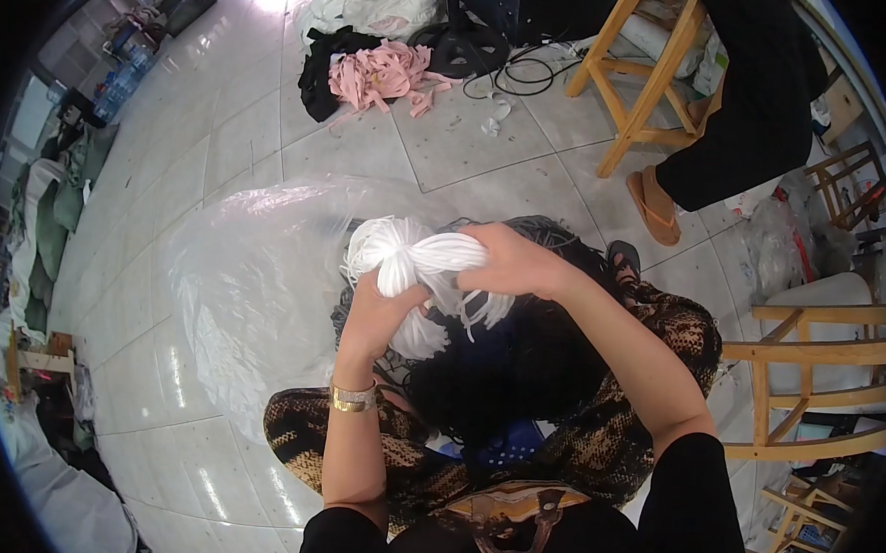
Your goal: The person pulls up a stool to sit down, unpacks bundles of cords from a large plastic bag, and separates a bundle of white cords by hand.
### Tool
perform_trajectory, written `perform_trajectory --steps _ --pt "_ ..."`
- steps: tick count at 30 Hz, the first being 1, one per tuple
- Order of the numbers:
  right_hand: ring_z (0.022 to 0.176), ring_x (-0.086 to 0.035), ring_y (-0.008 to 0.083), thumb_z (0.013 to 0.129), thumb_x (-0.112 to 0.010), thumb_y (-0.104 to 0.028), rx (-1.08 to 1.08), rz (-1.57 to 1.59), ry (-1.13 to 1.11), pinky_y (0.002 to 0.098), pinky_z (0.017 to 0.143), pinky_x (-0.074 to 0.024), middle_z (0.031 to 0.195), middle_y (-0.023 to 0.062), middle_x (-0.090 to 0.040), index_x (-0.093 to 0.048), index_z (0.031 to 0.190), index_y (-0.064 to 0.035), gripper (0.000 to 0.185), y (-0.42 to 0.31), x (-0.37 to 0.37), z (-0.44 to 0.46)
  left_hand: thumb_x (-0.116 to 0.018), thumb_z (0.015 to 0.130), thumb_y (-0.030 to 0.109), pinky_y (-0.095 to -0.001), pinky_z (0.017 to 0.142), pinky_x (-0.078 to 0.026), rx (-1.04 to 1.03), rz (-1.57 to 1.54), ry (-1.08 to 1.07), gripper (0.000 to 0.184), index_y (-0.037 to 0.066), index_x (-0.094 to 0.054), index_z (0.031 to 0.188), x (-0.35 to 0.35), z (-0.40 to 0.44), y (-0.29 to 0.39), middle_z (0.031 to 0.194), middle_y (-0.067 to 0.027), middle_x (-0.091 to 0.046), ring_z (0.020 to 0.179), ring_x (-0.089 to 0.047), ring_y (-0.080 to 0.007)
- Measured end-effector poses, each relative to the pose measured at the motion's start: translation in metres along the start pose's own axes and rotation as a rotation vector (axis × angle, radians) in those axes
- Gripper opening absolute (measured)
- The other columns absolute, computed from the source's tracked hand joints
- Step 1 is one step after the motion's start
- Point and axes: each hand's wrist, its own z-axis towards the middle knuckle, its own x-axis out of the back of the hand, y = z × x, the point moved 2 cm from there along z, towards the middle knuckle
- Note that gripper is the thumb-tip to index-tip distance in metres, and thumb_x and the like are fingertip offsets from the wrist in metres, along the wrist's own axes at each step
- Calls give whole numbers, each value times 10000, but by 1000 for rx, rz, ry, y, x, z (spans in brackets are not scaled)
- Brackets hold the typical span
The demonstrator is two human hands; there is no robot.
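Tiled floor point(182, 188) is spreading under everything, and one white cord bundle point(404, 259) is marking the centre of the clock. One pair of patterned trousers point(610, 440) is covering two bent legs, one knee pointing to 7 o'clock, the other between 3 and 4. One clear plastic sheet point(237, 296) is lying crumpled at 9 o'clock. One curved wooden frame point(810, 352) is standing between 3 and 4 o'clock. Another person's black trouser leg point(746, 132) is reaching down at 2 o'clock, one brown sandal point(653, 209) showing below it. One wooden stool point(656, 82) is standing between 1 and 2 o'clock. One dark heap point(549, 352) is filling the lap between 4 and 5 o'clock, its material too dark to make out. One heap of pink strips point(382, 73) is lying between 11 and 12 o'clock, touching one black cloth point(319, 78). The bundle itself is resting in the two hands above the lap, its strands too many to count. The right hand point(519, 263) is grasping its gathered strands from 3 o'clock; the left hand point(376, 318) is gripping its lower side from 7 o'clock, thumb over the cords. One shiny bracelet point(353, 399) is circling the left wrist.
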Motion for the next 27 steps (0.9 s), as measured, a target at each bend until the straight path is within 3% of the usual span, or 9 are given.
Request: perform_trajectory --steps 4,7,16,22,25,27 --pt "627 -572 195 625 -642 -221 34 -187 45 311 659 -467 697 163 -616 -615 825 25 318 3 -6 2 -589 708 2 -241 556 -440 -8 -23 -14 210 -34 -611 913 -2 0 1 756 -49 -616 608 -550 -102" --pt "602 -571 206 617 -647 -234 -24 -223 29 310 638 -468 676 154 -615 -621 811 23 323 2 -6 1 -587 711 0 -240 555 -439 -9 -32 -21 208 -35 -612 915 -3 0 0 757 -50 -617 609 -549 -101" --pt "614 -542 122 638 -642 -184 41 -2 93 273 607 -458 683 103 -618 -619 854 58 325 3 -10 1 -582 707 8 -243 559 -437 -19 -16 -16 201 -41 -610 900 -1 0 -2 748 -49 -613 610 -549 -104" --pt "622 -519 100 662 -605 -166 -129 212 17 240 588 -436 694 50 -595 -614 925 43 336 0 0 0 -582 703 18 -246 564 -435 5 -1 -24 201 -42 -605 894 0 -1 -1 722 -50 -606 603 -549 -109" --pt "624 -524 112 669 -585 -155 -203 208 -68 250 593 -443 707 54 -600 -607 932 42 329 -1 -1 1 -580 701 17 -247 567 -434 8 -19 -28 201 -40 -601 892 -1 -1 -1 720 -52 -606 602 -552 -114" --pt "634 -553 142 667 -584 -153 -112 120 1 268 610 -457 722 76 -617 -605 920 43 322 -1 -3 -1 -579 700 14 -248 569 -434 22 -17 -29 202 -39 -597 894 1 0 -1 720 -53 -606 604 -553 -117"
